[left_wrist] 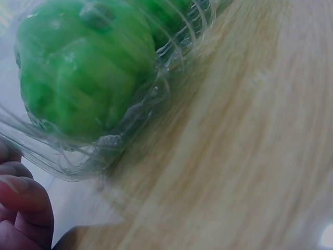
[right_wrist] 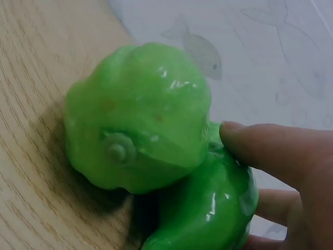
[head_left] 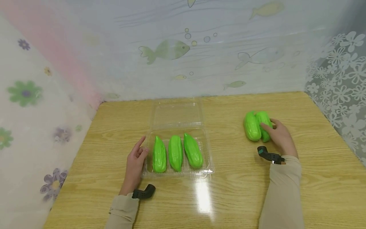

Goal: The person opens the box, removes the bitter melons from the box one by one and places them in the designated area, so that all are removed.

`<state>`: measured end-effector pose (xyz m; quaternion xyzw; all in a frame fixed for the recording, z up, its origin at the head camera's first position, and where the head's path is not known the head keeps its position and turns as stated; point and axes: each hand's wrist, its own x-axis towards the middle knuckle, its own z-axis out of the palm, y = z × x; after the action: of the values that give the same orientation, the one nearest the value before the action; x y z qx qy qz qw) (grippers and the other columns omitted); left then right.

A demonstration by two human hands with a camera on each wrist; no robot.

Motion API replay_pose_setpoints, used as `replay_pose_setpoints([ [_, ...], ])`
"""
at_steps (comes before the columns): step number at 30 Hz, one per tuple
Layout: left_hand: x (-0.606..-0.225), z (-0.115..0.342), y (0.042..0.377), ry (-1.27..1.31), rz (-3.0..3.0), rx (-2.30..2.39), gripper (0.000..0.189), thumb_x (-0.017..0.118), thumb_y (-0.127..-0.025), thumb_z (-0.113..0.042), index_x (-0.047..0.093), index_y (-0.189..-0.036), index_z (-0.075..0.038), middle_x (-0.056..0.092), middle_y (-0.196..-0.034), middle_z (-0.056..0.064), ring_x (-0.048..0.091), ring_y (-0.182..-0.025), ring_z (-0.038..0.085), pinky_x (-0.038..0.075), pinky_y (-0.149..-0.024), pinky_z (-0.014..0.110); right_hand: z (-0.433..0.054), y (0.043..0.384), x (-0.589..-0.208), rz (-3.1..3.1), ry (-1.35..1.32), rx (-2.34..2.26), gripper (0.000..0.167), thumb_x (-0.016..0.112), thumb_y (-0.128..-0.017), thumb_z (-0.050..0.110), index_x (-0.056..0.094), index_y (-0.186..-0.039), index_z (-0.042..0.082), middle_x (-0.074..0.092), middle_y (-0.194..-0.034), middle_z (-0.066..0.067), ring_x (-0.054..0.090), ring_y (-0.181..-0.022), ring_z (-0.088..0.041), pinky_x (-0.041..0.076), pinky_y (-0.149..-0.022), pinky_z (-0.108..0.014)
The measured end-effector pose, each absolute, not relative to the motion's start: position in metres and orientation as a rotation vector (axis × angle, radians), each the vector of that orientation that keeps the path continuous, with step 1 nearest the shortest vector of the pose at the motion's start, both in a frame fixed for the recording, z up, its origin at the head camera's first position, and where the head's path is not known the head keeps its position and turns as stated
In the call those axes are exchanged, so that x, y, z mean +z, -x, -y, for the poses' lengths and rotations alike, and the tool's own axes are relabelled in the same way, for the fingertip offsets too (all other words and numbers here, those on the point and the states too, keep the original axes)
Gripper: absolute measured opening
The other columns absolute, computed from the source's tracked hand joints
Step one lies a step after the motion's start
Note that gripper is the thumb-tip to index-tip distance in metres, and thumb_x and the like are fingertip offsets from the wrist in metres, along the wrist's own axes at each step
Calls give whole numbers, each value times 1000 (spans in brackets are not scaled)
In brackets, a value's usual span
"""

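Observation:
A clear plastic clamshell box [head_left: 207, 170] lies with its lid laid back. Inside it, side by side, are three glossy green elongated vegetables with ridged skin, one at the left [head_left: 159, 156], one in the middle [head_left: 175, 152] and one at the right [head_left: 193, 151]. My left hand [head_left: 136, 162] rests against the box's left edge, thumb at the rim and index finger extended. On the right, my right hand [head_left: 281, 136] grips a green vegetable [right_wrist: 218, 203] between thumb and fingers. Touching it on the left is another green vegetable [right_wrist: 138, 114], lobed at its stem end.
The transparent lid [head_left: 177, 113] reaches toward the back of the wooden table [head_left: 228, 190]. A fish-patterned curtain [head_left: 214, 63] hangs behind the table. Flower-patterned sheets stand to the left and right. Both wrists carry black camera mounts.

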<state>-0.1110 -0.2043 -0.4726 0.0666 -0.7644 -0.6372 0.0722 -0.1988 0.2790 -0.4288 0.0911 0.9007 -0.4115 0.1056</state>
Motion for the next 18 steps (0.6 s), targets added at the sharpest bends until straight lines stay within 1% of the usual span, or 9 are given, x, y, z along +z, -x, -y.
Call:
replay_pose_setpoints([
  [4, -472, 204, 111, -206, 2290, -1920, 43, 54, -90, -20, 45, -130, -31, 42, -73, 3, 34, -57, 11, 32, -50, 23, -276, 201, -429, -2647, -221, -1189, 91, 36, -83, 65, 8, -143, 2, 23, -133, -34, 26, -119, -48, 23, -91, -59],
  [9, -474, 205, 112, -218, 2282, -1923, 42, 55, -90, -22, 46, -129, -32, 42, -74, 3, 35, -57, 11, 32, -50, 23, -270, 203, -428, -2636, -171, -1150, 92, 36, -82, 66, 9, -143, 2, 23, -134, -34, 25, -120, -48, 23, -92, -59],
  [12, -468, 203, 110, -220, 2283, -1933, 43, 54, -90, -19, 45, -130, -28, 41, -73, 3, 35, -57, 11, 32, -50, 23, -266, 204, -427, -2622, -145, -1148, 91, 37, -82, 65, 10, -143, 3, 22, -135, -33, 24, -121, -48, 22, -92, -59],
  [16, -454, 198, 106, -220, 2291, -1940, 44, 53, -90, -13, 43, -133, -20, 41, -73, 3, 35, -57, 10, 32, -50, 22, -260, 205, -426, -2614, -116, -1156, 90, 38, -83, 64, 11, -142, 2, 22, -137, -31, 24, -122, -46, 21, -94, -58],
  [18, -450, 196, 105, -219, 2290, -1940, 44, 52, -90, -12, 43, -133, -17, 41, -73, 2, 35, -57, 9, 32, -50, 21, -256, 206, -425, -2614, -101, -1146, 90, 39, -83, 64, 11, -142, 2, 22, -137, -30, 23, -123, -46, 21, -94, -58],
])
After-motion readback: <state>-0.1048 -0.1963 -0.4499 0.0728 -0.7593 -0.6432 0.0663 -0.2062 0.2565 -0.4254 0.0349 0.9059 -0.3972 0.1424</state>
